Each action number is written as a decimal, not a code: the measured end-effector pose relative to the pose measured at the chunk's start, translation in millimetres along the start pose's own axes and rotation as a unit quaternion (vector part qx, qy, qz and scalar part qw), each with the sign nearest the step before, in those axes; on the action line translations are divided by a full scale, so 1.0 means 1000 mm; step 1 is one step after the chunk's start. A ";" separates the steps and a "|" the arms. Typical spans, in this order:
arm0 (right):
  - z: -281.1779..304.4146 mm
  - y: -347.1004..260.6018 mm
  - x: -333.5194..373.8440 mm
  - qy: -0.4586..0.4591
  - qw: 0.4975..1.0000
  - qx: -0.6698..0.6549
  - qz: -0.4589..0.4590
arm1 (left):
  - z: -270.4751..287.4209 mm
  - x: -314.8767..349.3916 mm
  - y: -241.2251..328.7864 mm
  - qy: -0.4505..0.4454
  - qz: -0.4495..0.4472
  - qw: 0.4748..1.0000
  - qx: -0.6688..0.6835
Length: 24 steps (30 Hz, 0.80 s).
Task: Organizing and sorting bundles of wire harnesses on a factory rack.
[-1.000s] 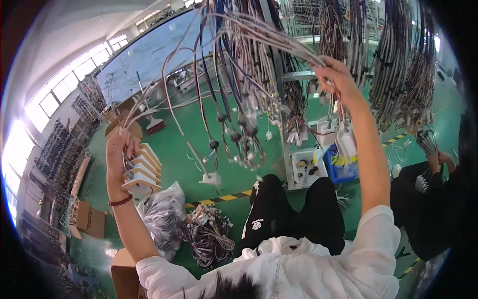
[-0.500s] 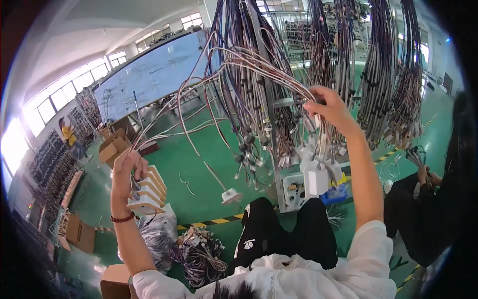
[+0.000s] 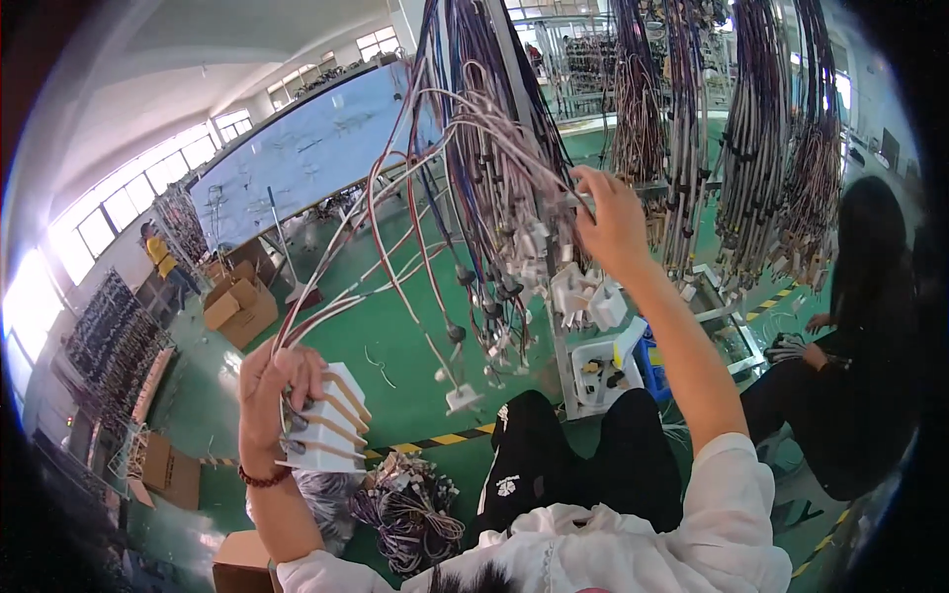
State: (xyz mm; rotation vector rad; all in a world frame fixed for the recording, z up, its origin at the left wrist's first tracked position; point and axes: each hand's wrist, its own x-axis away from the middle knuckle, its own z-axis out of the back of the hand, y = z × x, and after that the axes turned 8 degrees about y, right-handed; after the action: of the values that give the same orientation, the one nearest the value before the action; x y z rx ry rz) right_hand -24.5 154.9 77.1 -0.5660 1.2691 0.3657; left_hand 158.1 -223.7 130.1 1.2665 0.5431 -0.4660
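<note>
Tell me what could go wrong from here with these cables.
The thin red and white cables looping up from the left hand toward the hanging bundle of purple and gray cables could tangle. The white, tan-edged plastic blocks beside that hand might knock together or slip. The small flat white plastic connector dangling over the green floor could swing and snag.

Colours in the Cable Room

Blocks [image 3: 328,458]: white, tan-edged. Cables [image 3: 290,326]: red and white. Bead bracelet [image 3: 265,479]: dark red. Shirt [image 3: 603,555]: white. Trousers [image 3: 534,450]: black, white motif. Bin [image 3: 653,368]: blue. Big board [image 3: 306,138]: pale blue. Floor under us [image 3: 336,341]: green. Floor tape [image 3: 450,438]: black-and-yellow stripes.
</note>
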 end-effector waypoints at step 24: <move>-0.096 -0.132 -0.043 -0.062 0.937 -0.275 -0.205 | -0.014 0.003 0.010 0.019 0.021 0.995 0.100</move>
State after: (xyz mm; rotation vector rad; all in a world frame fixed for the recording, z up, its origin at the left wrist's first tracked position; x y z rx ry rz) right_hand -38.3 -5.9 126.1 -1.2435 0.8869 0.3970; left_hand 164.2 -207.9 132.9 1.4786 0.5093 -0.4710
